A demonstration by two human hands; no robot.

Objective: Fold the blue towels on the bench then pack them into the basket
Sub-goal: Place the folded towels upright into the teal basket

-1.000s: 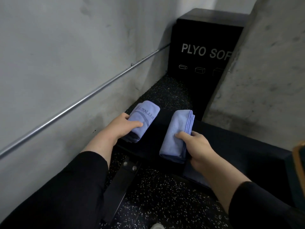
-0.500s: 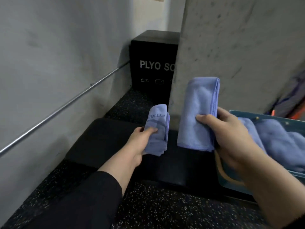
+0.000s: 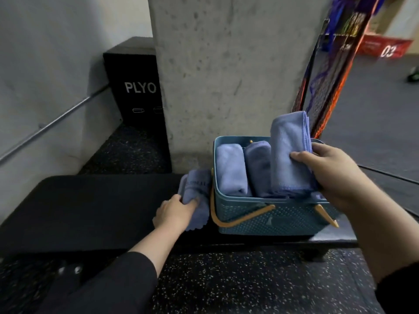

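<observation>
Folded blue towel [image 3: 289, 152], gripped upright by the right hand [image 3: 333, 175], stands over the teal basket [image 3: 267, 214] at centre right, beside two packed towels [image 3: 243, 168]. Left hand [image 3: 175, 213] clutches a second folded towel [image 3: 196, 191] on the black bench [image 3: 90, 207], touching the basket's left wall.

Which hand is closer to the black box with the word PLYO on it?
The left hand. It holds a folded towel over the bench, just left of the basket, on the side of the black box. The right hand is over the basket's right end, farther away.
</observation>
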